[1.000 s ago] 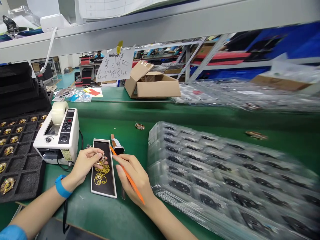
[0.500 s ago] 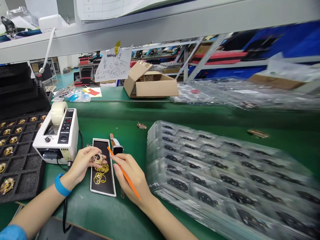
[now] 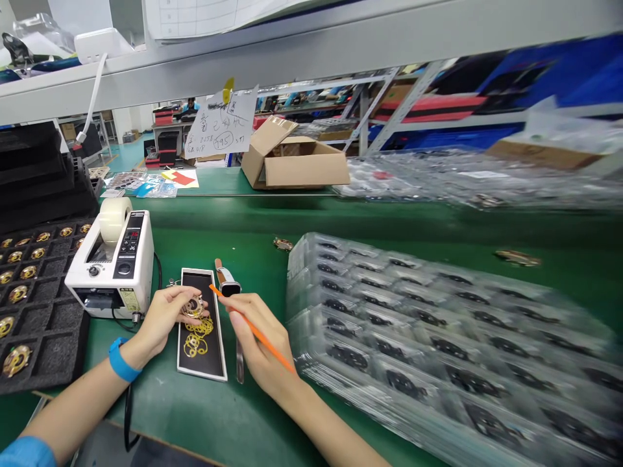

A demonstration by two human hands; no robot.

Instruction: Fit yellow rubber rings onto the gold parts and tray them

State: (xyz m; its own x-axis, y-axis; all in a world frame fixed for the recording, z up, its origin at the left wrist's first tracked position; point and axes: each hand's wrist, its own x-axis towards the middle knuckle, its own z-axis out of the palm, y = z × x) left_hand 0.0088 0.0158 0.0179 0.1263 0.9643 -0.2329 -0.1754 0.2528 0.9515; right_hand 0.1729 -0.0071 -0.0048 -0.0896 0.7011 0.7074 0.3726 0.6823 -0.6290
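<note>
My left hand [image 3: 163, 318] is closed on a round gold-and-silver watch case [image 3: 193, 306], held by its edge over a narrow white-rimmed tray [image 3: 221, 347]. Yellow rings [image 3: 195, 345] lie in a loose heap on the tray's black floor. Between the fingers of my right hand [image 3: 260, 337] is a slim orange stick [image 3: 263, 338], its tip pointing left, close to the case; whether they touch I cannot tell. Beyond the right hand a smartwatch [image 3: 228, 284] with a brown and white strap lies beside the tray.
A white tape dispenser [image 3: 114, 266] stands left of the tray. Farther left, a black foam tray [image 3: 58, 314] holds several gold cases. Stacked clear plastic trays [image 3: 389, 363] of dark parts fill the right. Gold parts [image 3: 517, 258] lie on the green belt behind, below a cardboard box [image 3: 306, 172].
The watch case was tilted between my left fingers and turned back. My right hand shifted slightly, the orange stick staying near the case. Gold parts on the green belt have moved right.
</note>
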